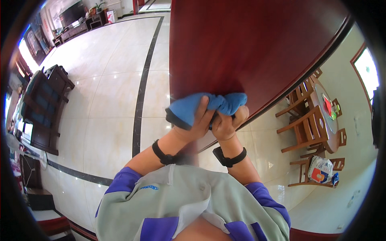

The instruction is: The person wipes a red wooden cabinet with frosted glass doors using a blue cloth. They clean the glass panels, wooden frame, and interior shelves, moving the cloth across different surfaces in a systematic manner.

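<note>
A bunched blue cloth [187,106] with a dark underside is held in front of a dark red wooden panel [237,40], which looks like a door. My left hand [193,124] grips the left part of the cloth, thumb up across it. My right hand [229,122] has its fingers curled round the right part, close beside my left. Both hands wear black straps at the wrists. Whether the cloth touches the panel I cannot tell.
A tiled floor [104,92] with dark border strips lies below. At the left stands dark wooden seating [40,116], with a television [72,13] on a low cabinet farther back. At the right are a round table [327,108], wooden chairs [309,134] and a white bag [319,168] on one chair.
</note>
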`<act>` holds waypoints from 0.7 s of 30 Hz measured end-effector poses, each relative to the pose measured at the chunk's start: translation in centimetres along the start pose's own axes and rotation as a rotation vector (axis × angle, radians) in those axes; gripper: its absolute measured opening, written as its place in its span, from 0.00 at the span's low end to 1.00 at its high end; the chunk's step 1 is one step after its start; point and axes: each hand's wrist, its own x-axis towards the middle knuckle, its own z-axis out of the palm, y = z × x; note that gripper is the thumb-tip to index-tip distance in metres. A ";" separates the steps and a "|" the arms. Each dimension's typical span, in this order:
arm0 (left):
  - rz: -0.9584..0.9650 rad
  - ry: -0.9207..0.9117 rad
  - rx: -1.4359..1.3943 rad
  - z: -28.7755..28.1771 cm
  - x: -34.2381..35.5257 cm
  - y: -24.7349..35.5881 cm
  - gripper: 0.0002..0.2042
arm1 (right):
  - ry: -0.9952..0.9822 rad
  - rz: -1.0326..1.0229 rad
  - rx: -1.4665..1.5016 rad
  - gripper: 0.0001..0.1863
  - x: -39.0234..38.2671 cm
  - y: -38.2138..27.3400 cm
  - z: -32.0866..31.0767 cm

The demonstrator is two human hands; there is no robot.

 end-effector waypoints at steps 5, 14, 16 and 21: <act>0.036 -0.042 -0.169 0.4 -3.7 0.5 0.17 | -0.040 -0.038 -0.075 0.11 -5.0 -0.2 0.3; 0.069 -0.146 0.092 -2.0 3.7 -0.9 0.16 | -0.147 -0.176 0.000 0.12 5.0 2.9 -1.8; 0.050 0.043 0.090 -1.4 6.9 -2.0 0.20 | -0.023 -0.125 0.057 0.12 7.9 3.0 -1.2; -0.116 0.273 0.309 0.2 8.5 0.0 0.22 | -0.138 -0.131 0.130 0.14 8.5 3.0 -2.3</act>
